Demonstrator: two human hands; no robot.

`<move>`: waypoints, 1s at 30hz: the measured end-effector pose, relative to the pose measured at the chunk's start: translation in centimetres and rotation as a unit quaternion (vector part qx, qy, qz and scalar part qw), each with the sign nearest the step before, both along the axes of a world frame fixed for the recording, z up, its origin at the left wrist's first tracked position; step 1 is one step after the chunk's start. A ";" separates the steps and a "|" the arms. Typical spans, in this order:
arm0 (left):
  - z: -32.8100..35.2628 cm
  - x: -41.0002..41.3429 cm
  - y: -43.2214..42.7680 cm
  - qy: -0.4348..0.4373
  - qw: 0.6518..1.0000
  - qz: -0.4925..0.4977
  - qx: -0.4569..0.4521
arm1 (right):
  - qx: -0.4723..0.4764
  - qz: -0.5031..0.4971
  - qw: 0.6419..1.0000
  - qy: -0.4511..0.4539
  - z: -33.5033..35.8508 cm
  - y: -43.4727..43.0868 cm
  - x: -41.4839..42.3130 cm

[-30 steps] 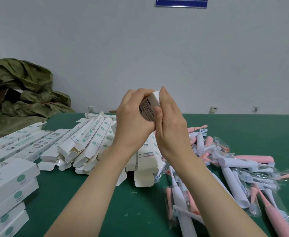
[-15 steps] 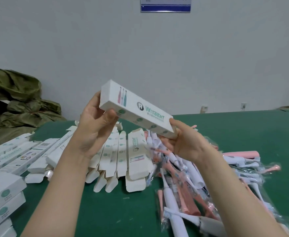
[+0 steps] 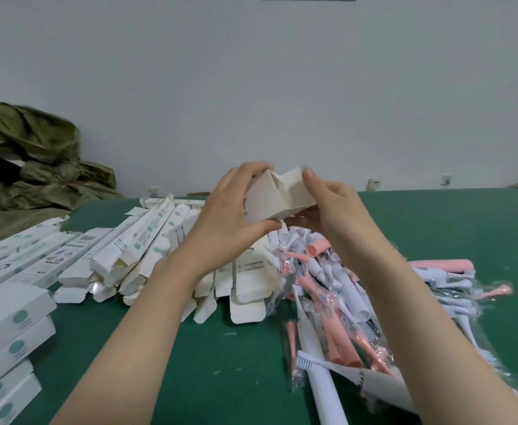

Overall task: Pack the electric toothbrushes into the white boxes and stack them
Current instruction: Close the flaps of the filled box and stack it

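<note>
Both hands — left hand (image 3: 231,207), right hand (image 3: 332,207) — grip white box (image 3: 277,196).

A green table (image 3: 220,363) holds a stack of shut white boxes (image 3: 9,338) at 9 o'clock, open boxes (image 3: 147,256) at 11 o'clock, and wrapped pink and white toothbrushes (image 3: 343,305) at 3 o'clock

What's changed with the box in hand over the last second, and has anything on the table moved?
The white box was turned from sideways, printed face showing, to end-on toward the camera, with its end flaps open. The left hand and right hand have kept hold of it throughout, now closer together at that end. The flat boxes, the stacked boxes and the toothbrush pile on the green table lie as before.
</note>
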State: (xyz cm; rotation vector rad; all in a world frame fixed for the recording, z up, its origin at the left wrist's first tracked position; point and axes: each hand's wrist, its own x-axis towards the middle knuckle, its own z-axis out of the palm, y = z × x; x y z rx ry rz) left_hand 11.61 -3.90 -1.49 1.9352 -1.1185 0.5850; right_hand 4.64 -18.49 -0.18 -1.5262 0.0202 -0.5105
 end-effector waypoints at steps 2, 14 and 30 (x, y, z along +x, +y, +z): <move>0.2 -0.4 0.0 -0.032 0.999 -0.027 -0.010 | -0.035 -0.015 0.999 -0.037 0.5 -0.3 -0.4; 0.6 -2.0 -0.7 -0.014 0.988 0.043 0.146 | -0.191 -0.060 0.980 0.020 0.1 -1.8 -0.3; -0.1 -2.8 -1.9 0.033 0.985 0.058 0.159 | -0.151 -0.019 0.984 0.096 -1.4 -1.3 0.5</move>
